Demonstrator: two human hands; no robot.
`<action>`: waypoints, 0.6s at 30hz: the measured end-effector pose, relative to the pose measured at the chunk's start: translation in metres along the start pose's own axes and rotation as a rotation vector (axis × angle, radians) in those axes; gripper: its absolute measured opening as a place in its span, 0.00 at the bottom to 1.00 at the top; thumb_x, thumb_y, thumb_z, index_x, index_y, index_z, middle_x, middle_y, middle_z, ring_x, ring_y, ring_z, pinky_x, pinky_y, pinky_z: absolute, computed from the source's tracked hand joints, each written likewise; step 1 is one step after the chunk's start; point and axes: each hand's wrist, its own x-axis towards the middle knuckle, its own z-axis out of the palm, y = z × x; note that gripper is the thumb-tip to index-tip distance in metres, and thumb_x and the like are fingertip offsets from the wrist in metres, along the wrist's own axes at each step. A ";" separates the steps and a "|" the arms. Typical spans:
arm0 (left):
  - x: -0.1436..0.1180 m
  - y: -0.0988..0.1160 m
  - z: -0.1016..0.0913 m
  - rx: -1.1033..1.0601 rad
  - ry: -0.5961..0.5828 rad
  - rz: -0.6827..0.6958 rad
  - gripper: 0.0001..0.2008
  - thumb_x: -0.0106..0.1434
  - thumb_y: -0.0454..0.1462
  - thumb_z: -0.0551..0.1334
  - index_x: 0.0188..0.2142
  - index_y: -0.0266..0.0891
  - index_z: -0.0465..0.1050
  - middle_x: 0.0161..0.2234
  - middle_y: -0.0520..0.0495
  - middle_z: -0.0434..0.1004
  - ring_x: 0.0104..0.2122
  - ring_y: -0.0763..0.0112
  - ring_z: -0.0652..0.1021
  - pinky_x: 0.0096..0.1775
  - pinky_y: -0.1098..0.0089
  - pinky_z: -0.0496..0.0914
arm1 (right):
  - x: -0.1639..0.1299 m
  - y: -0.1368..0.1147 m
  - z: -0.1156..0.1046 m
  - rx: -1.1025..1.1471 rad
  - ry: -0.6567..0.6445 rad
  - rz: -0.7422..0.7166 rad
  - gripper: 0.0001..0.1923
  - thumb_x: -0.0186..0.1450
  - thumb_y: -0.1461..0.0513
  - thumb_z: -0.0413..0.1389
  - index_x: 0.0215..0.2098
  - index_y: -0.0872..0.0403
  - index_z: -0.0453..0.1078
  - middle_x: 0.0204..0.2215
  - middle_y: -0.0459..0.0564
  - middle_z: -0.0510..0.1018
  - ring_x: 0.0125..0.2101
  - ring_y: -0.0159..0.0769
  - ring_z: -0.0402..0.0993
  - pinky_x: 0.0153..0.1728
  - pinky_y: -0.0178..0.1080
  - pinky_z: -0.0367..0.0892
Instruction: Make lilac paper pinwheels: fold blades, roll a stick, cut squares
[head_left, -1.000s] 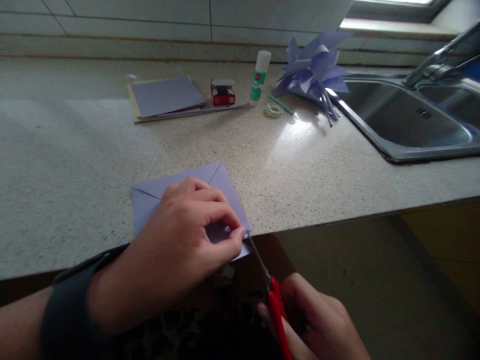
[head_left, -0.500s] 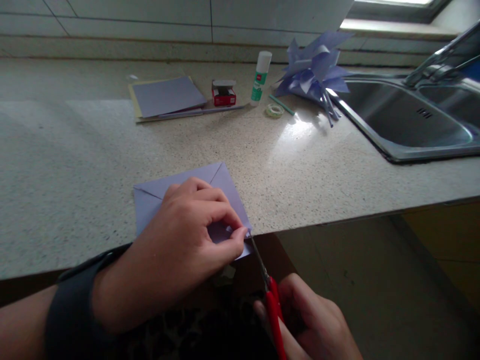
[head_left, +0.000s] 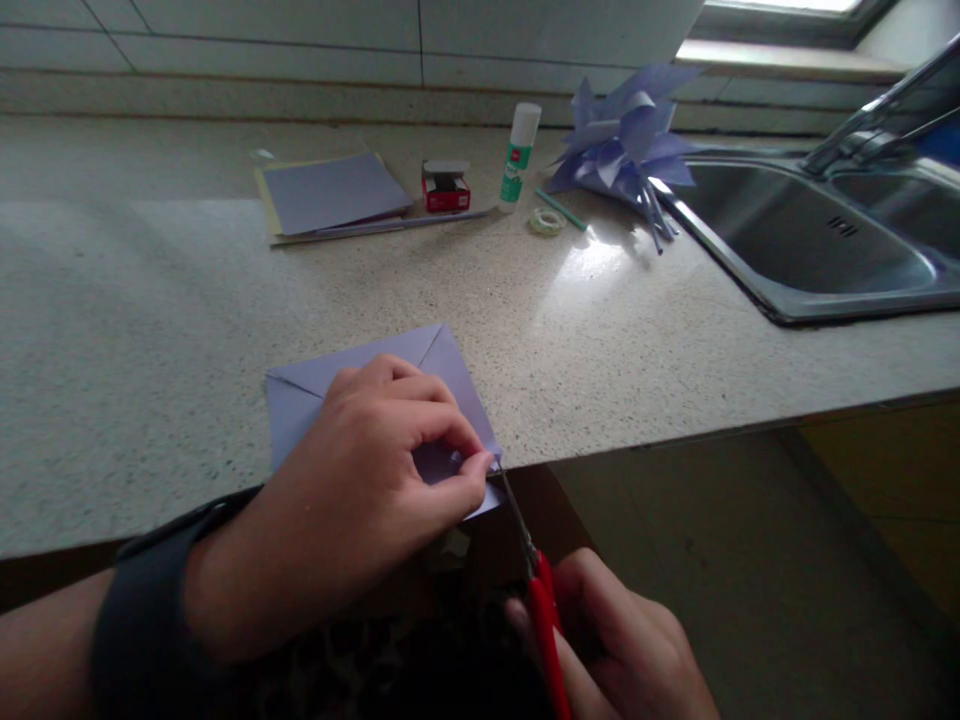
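A folded purple paper square is pinned at the near edge of the tabletop by the left hand, its grip closed on the paper's near corner. Red-handled scissors are held in the closed grip of the right hand, blade tips touching that corner. A glue stick and purple pinwheels are seen well beyond, beside the sink.

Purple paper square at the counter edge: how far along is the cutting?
Done: the purple paper square is already creased, and finished purple paper pinwheels lie by the steel sink. In hand: left hand pins the sheet; right hand works red-handled scissors, blade tips at its near corner. Left: the cut length is hidden; other corners look uncut.
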 end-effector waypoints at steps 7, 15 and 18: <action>0.000 -0.001 0.000 -0.002 -0.005 -0.001 0.05 0.61 0.40 0.66 0.29 0.47 0.80 0.31 0.51 0.79 0.40 0.59 0.73 0.44 0.56 0.63 | -0.002 0.009 0.007 -0.007 -0.024 -0.023 0.15 0.71 0.54 0.53 0.27 0.50 0.60 0.15 0.39 0.67 0.14 0.27 0.62 0.15 0.29 0.58; 0.000 0.001 0.000 0.007 0.004 -0.009 0.05 0.61 0.40 0.66 0.29 0.47 0.80 0.31 0.51 0.79 0.40 0.59 0.73 0.43 0.56 0.62 | -0.001 0.011 0.004 0.063 -0.009 -0.023 0.14 0.69 0.56 0.55 0.27 0.51 0.61 0.15 0.38 0.66 0.14 0.26 0.61 0.14 0.28 0.57; 0.001 0.001 -0.001 0.004 -0.007 -0.003 0.06 0.61 0.41 0.65 0.29 0.47 0.80 0.31 0.51 0.79 0.40 0.59 0.73 0.44 0.56 0.63 | -0.002 0.014 0.002 0.102 -0.007 0.009 0.15 0.68 0.56 0.56 0.26 0.51 0.61 0.16 0.39 0.66 0.15 0.26 0.61 0.15 0.28 0.58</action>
